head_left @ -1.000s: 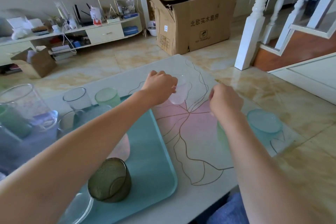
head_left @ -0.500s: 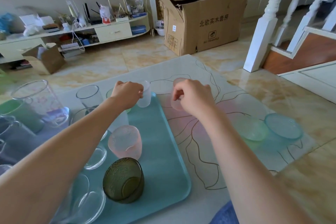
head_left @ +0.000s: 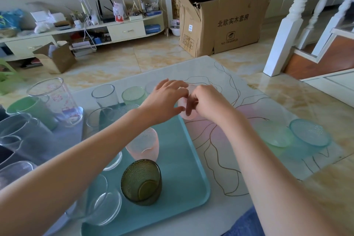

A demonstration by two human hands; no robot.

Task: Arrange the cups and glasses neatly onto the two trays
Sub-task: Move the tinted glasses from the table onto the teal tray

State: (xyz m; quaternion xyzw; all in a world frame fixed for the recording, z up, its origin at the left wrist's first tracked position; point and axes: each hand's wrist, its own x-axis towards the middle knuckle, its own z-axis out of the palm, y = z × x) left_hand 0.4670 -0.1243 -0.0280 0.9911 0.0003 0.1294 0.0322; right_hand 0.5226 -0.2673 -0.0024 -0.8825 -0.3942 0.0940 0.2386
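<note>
While a green cup and other glasses are sitting on the teal tray, a pink cup is being pinched by the right hand at the tray's far edge; the left hand is spread. Two bowls are waiting on the surface.

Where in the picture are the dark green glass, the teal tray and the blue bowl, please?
dark green glass [head_left: 141, 182]: head view, on its textured side wall.
teal tray [head_left: 183, 168]: head view, on its bare floor.
blue bowl [head_left: 309, 132]: head view, inside the bowl.

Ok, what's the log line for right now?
right hand: grips pink cup | left hand: open beside it | place: teal tray far edge
</note>
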